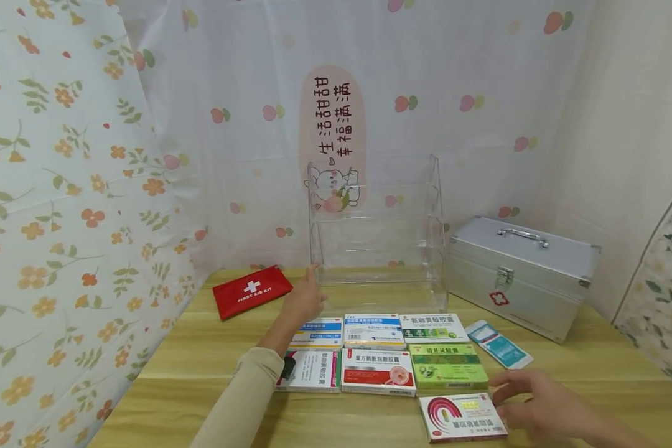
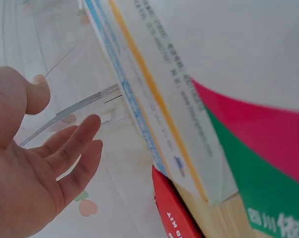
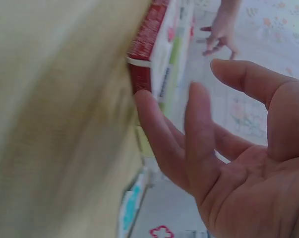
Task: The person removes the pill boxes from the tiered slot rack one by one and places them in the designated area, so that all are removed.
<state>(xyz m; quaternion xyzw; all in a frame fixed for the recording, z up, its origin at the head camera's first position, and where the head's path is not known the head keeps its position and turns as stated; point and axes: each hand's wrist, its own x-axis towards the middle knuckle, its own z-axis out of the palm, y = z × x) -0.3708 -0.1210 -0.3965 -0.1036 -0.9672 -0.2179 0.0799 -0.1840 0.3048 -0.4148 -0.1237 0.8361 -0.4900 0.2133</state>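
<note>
My left hand (image 1: 307, 298) reaches past the medicine boxes to the lower left edge of a clear tiered display stand (image 1: 381, 274). In the left wrist view its thumb and fingers (image 2: 92, 126) are spread apart, with the stand's thin clear panel (image 2: 80, 105) showing between them. My right hand (image 1: 537, 401) is at the right end of the nearest box, white with a red-pink arc (image 1: 463, 417). The right wrist view shows loosely bent fingers, one fingertip (image 3: 144, 99) right at the red corner of that box (image 3: 142, 54).
Several more medicine boxes lie in rows before the stand, including a red-white one (image 1: 378, 371) and a green one (image 1: 449, 364). A red first aid pouch (image 1: 252, 290) lies back left. At right are a silver case (image 1: 521, 274) and a teal-white packet (image 1: 499, 344).
</note>
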